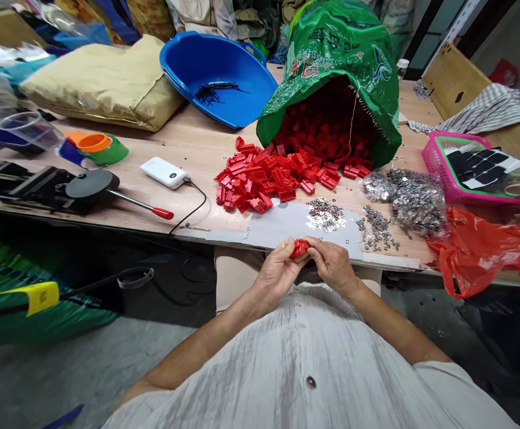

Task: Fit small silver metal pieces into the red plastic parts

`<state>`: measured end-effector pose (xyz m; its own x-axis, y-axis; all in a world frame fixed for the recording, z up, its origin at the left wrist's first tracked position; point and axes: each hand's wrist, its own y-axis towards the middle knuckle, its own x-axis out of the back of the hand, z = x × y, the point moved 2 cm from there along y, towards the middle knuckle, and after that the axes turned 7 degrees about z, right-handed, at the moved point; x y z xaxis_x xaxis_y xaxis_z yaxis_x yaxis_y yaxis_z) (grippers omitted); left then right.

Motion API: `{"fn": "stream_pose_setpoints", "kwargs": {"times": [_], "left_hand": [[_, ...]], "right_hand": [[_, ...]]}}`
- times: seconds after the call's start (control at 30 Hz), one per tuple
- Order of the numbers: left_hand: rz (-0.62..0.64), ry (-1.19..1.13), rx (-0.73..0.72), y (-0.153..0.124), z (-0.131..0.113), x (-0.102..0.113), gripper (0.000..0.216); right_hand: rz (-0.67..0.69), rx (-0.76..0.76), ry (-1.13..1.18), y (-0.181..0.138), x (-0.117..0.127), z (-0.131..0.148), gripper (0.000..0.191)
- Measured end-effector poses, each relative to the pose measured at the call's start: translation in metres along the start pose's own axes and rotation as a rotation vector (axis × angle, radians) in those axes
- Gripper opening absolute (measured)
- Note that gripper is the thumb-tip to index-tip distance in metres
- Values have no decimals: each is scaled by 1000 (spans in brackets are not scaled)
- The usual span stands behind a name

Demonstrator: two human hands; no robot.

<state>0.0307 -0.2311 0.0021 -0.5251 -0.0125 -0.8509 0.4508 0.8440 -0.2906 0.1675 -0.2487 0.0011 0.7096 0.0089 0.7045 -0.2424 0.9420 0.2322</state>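
A small red plastic part [299,248] is held at the table's front edge, above my lap. My left hand [282,261] grips it between thumb and fingers. Closed in a pinch at the part's right side, my right hand [331,260] touches it too; whether a small metal piece sits in those fingertips is hidden. Just beyond the hands lies a pile of shiny small metal pieces [326,214] on a grey sheet [282,225]. A heap of similar red parts [260,176] spills from a green woven sack [331,42] lying on its side.
More metal pieces [378,229] and filled clear bags [418,199] lie at right, near a red plastic bag [487,247] and a pink basket [433,158]. Leftward are a white power bank [164,172] with a cable, a red-tipped lever tool [92,185] and a blue basin [242,101].
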Motion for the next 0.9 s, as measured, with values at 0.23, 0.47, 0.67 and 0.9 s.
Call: {"fn": "stream_pose_setpoints", "kwargs": {"times": [0.23, 0.47, 0.67, 0.9], "left_hand": [[-42, -1, 24, 0, 1, 3, 18], [-23, 185, 308, -13, 10, 36, 21], [-137, 145, 410, -8, 20, 47, 15], [-62, 32, 385, -8, 32, 42, 16]], "right_hand": [[23, -88, 167, -9, 2, -3, 38], [-101, -248, 56, -31, 33, -31, 29], [-35, -244, 40, -46, 41, -32, 19], [52, -206, 69, -46, -4, -7, 15]]}}
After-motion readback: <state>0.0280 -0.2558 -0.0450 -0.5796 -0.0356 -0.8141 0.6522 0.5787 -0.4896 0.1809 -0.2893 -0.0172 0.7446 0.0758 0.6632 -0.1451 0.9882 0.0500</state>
